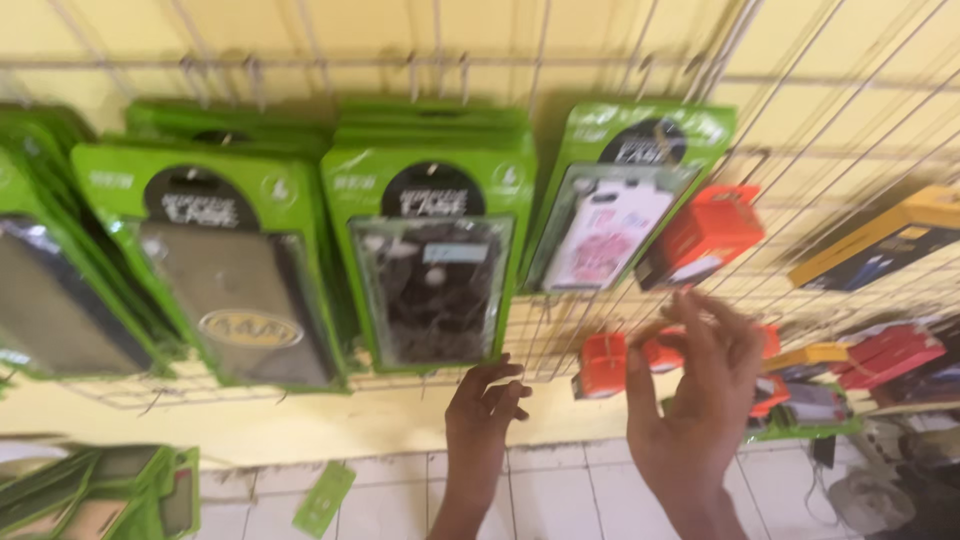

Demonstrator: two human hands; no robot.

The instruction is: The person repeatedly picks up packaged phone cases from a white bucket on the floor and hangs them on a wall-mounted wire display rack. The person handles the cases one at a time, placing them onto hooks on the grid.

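- Right hand [700, 385] is reaching up w/ fingers spread, tips touching a small orange box [662, 352] on the wire grid rack [560, 340]; nothing pinched yet.
- Left hand [482, 405] is hovering, fingers loosely curled, under a green phone-case pack w/ clear window [430, 260].
- Packs already hanging; orange boxes look unsettled.

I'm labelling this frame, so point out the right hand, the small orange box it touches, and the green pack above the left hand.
right hand [700, 400], head view, palm.
small orange box [603, 364], head view, front face.
green pack [432, 265], head view, clear window.
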